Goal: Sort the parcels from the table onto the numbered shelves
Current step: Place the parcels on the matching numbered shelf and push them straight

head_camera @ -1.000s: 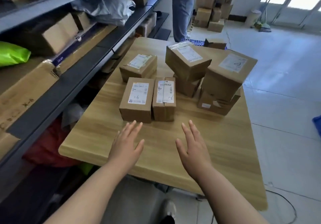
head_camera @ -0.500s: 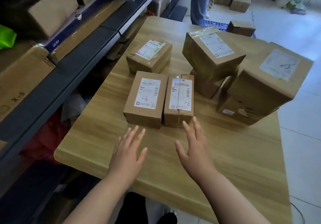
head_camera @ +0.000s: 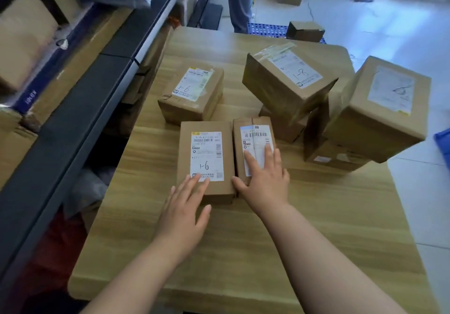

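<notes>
My left hand (head_camera: 181,212) lies flat with straight fingers, its tips resting on the near end of the front 1-6 parcel (head_camera: 207,158); it has hold of nothing. My right hand (head_camera: 264,179) is also flat and uncurled, its palm pressed on the narrow parcel (head_camera: 254,132) and its thumb down at the seam where the 2 boxes touch. Both parcels sit side by side on the table (head_camera: 316,228), near its front, with the shelves (head_camera: 73,109) off to my left. I judge a pick-up is only starting, with neither box gripped yet. My right hand covers the narrow parcel's handwritten mark, so I can't read its number and might send it to the wrong shelf. As the 2 boxes touch, lifting 1 with flat fingers could drag or tip the other. Behind them the 1-8 parcel (head_camera: 287,82) leans tilted on a lower box, just beside the narrow parcel. A knock from my right hand could set it sliding.
</notes>
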A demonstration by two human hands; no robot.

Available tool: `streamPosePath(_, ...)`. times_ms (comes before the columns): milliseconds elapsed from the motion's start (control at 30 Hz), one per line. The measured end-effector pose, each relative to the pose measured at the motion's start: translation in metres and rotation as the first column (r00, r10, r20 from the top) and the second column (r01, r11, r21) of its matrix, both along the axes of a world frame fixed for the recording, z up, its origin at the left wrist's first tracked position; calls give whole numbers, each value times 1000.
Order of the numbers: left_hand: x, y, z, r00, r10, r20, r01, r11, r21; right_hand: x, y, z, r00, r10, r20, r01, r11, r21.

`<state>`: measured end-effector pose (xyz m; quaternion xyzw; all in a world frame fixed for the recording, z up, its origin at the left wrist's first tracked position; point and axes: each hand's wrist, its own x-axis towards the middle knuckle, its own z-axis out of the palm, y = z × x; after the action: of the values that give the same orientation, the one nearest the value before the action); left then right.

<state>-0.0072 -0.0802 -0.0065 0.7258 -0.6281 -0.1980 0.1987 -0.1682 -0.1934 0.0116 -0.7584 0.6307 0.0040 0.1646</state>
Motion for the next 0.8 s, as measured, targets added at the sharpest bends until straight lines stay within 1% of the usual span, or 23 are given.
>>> streamPosePath(167, 1, -11, -1, 997, -72, 4, 72, 997, 8, -6, 12, 3, 995, -89, 37, 90, 996, -27)
streamPosePath(233, -6, -14, -1, 995, -102, -6, 102, 995, 14, -13, 29, 5, 995, -91, 40, 92, 995, -29)
streamPosePath(300, -16, -15, 0, 991, -128, -25, 128, 991, 25, -25, 55, 2, 997, -70, 14, 70, 996, -63)
streamPosePath(333, -24, -16, 3, 990, -136, -48, 138, 990, 37, -32, 69, 0, 998, -61, 4, 61, 994, -88)
streamPosePath(500, -74, -6, 12, 972, -142, -185, 168, 977, 134, -72, 125, -10, 999, -40, 24, 42, 994, -101)
streamPosePath(600, -108, 13, 5, 943, -17, -333, 101, 966, 237, -95, 149, -12, 996, 25, 89, -15, 994, -113)
streamPosePath(667, -127, 28, 2, 900, 112, -422, 29, 949, 314, -112, 157, -16, 979, 51, 199, -35, 996, -87)
streamPosePath(733, -141, 42, -3, 852, 203, -483, -24, 936, 351, -131, 158, -18, 931, 2, 365, 23, 998, -62)
streamPosePath(767, -145, 47, -4, 833, 237, -500, -41, 928, 371, -141, 155, -17, 900, -45, 434, 55, 998, -11)
streamPosePath(800, -149, 51, -6, 816, 261, -515, -52, 922, 384, -151, 152, -16, 876, -87, 475, 57, 995, 76)
